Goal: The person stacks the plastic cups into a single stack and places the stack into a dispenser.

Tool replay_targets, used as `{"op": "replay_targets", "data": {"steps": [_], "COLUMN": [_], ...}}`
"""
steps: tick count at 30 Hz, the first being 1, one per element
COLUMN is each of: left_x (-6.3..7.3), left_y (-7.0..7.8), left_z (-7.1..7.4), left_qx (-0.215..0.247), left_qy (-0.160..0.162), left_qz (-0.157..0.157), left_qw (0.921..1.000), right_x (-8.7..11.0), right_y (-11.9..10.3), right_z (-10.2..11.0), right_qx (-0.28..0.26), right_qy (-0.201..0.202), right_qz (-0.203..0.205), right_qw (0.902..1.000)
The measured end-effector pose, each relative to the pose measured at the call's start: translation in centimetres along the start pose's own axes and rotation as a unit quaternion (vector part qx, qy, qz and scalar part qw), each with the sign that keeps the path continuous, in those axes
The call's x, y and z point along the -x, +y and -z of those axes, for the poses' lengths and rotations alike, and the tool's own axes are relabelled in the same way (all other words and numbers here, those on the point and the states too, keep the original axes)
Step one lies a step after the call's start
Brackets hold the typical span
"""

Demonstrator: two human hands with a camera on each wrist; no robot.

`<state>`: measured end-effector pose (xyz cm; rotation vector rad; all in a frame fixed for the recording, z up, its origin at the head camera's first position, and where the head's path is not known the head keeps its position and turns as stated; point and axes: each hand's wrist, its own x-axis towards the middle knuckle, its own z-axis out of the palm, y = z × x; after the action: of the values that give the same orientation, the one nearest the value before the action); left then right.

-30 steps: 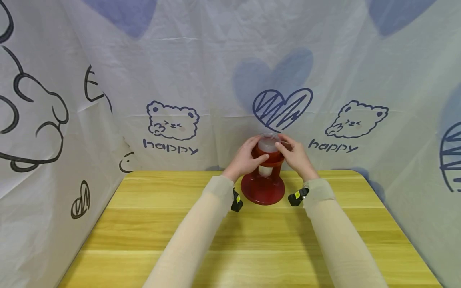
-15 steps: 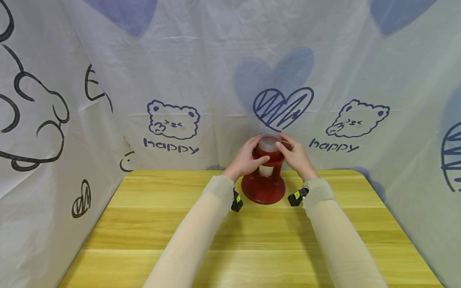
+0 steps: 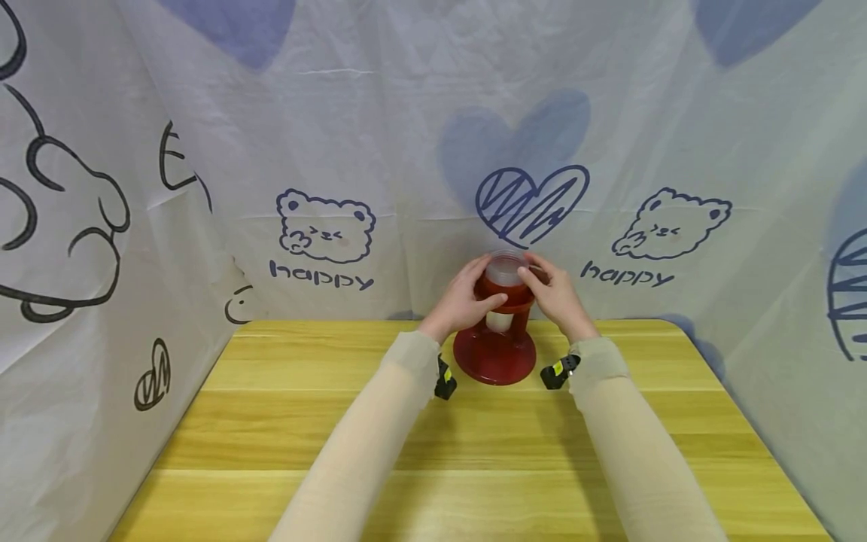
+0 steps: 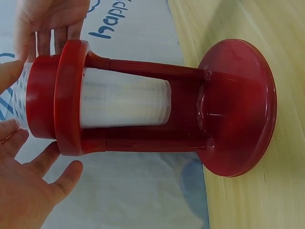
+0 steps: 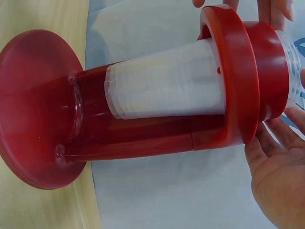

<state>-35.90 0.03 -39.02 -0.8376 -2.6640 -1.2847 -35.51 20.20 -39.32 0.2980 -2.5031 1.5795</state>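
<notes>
A red cup dispenser (image 3: pixel 494 357) stands upright on a round base at the table's back. A stack of clear plastic cups (image 3: pixel 505 272) runs down through its red collar (image 4: pixel 44 98), the open rims on top and the bottoms hanging below the ring. My left hand (image 3: pixel 467 299) holds the stack's left side, with fingers around the collar and the thumb across its front. On the other side my right hand (image 3: pixel 554 295) holds the cups near the rim between thumb and fingers. In the right wrist view, fingers (image 5: pixel 267 138) of this hand lie against the collar.
The wooden table (image 3: pixel 325 429) ends just behind the dispenser. A white cloth (image 3: pixel 379 135) printed with hearts and bears hangs behind and along both sides. Each wrist carries a small black camera, the left camera (image 3: pixel 445 379) and the right camera (image 3: pixel 559 372).
</notes>
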Motion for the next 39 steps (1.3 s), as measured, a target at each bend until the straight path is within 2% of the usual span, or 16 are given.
{"op": "replay_targets", "data": {"steps": [13,20,30,39], "left_x": [0.3,1.0,3.8,7.4], "left_y": [0.2,0.0,-0.5,-1.6], "left_z": [0.3,0.5,1.2,2.4], "left_qx": [-0.006,0.005,-0.011,-0.048], "left_qy": [0.003,0.018,0.064,0.067], "left_qz": [0.011,-0.003,-0.036,0.015], "left_qw": [0.9999,0.9998,0.9972,0.9965], "right_x": [0.1,0.3,1.9,4.3], "right_y": [-0.3,0.0,-0.3,-0.2], "right_z": [0.0,0.1,0.6,1.3], "right_qx": [0.004,0.007,0.035,0.077], "right_qy": [0.001,0.003,0.009,0.011], "right_qz": [0.001,0.015,0.045,0.053], "right_qw": [1.0000,0.9999,0.9983,0.9956]}}
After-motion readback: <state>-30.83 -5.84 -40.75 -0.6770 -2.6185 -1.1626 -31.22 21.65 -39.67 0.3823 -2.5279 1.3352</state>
